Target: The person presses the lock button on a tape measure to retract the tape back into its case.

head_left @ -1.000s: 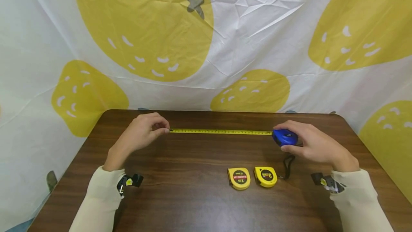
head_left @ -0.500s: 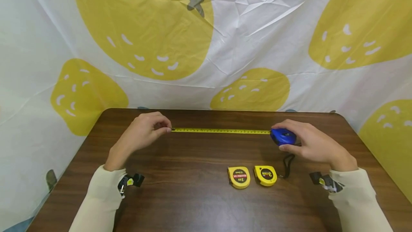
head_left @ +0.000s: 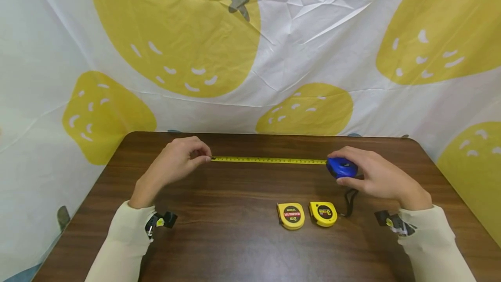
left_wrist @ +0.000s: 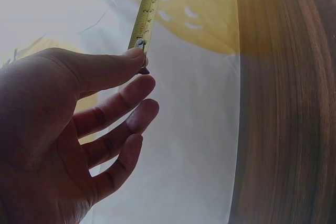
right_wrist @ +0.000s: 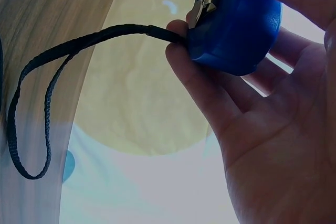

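My right hand (head_left: 373, 173) grips a blue tape measure (head_left: 342, 167) by its case, thumb on one side and fingers on the other. A black wrist strap (right_wrist: 47, 103) hangs from the case in a loop, and a metal clip (right_wrist: 206, 1) shows on its side. The yellow tape blade (head_left: 270, 160) stretches level and straight across to my left hand (head_left: 178, 160). Thumb and index finger of the left hand pinch the blade's hooked end (left_wrist: 142, 59); the other fingers are loosely curved. Several centimetre marks show close by the thumb.
Two yellow tape measures lie on the brown wooden table (head_left: 219, 238) nearer to me: one marked 2m (head_left: 291, 216) and, right of it, one marked 3 (head_left: 323, 214). A white cloth with yellow fruit prints (head_left: 305, 108) hangs behind the table's far edge.
Both hands have drawn slightly closer together, the left moving right and the right moving left. The stretch of blade between them has become a little shorter.
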`<state>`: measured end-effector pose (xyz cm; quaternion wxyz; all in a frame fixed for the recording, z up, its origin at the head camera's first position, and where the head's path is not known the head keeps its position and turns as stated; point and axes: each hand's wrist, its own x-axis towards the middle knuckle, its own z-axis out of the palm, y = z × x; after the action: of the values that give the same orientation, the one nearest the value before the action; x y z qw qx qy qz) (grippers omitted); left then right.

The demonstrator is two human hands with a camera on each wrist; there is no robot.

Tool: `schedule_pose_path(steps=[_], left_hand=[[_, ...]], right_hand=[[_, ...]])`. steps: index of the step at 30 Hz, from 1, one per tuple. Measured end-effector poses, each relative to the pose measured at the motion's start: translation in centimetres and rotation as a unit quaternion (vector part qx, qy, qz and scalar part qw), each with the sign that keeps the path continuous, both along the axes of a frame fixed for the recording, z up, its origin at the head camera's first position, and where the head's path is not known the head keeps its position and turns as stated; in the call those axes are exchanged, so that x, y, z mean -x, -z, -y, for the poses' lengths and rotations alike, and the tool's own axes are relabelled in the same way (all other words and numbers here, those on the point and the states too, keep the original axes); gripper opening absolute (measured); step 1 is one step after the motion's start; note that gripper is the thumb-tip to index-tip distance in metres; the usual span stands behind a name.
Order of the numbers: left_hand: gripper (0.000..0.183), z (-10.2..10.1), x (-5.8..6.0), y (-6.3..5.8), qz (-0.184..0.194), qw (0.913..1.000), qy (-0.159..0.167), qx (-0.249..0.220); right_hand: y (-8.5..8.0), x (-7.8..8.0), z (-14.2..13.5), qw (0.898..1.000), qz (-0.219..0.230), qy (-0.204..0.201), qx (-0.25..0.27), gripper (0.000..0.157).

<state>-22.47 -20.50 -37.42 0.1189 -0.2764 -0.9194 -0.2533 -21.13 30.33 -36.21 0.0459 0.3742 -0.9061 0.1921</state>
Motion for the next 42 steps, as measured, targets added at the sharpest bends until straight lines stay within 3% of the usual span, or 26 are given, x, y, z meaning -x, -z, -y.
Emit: schedule_pose_path(steps=[42], left_hand=[[0.006, -1.7, -0.8, -0.2, -0.025, 0.9993, 0.026, 0.005]], right_hand=[[0.5, -0.6, 2.3, 0.998, -0.05, -0.039, 0.008, 0.055]])
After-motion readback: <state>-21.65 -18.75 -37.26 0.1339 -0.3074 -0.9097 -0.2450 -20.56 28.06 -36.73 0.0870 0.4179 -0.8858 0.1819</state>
